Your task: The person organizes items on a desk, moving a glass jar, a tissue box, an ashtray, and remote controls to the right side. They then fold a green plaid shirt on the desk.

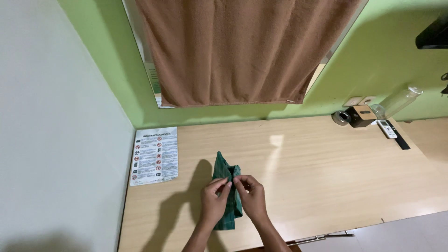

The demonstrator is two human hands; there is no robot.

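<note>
Green checked cloth [225, 186], folded into a narrow strip, was seen lying on the pale wooden desk [326, 177], slightly left of the middle and near the front edge. It was held by both hands at once. The left hand [213, 201] was placed over the lower half of the strip, its fingertips pinched shut on the fabric near the upper end. The right hand [252, 196] was set just beside it, thumb and forefinger closed narrowly on the same upper edge, so that the two sets of fingertips were almost touching. The lower end of the cloth was seen protruding below the left palm. Dark shadows of the forearms were cast on the wood to the left.

A printed sheet [156, 156] with small pictograms was laid flat at the desk's left edge, against the whitish side wall. A brown towel [242, 51] was hung over a mirror on the green back wall. At the far right corner a roll of tape [341, 117], a small dark box with a wooden top [362, 116], a clear plastic bottle [396, 102] lying tilted and a white remote control [387, 129] were grouped, well apart from the hands.
</note>
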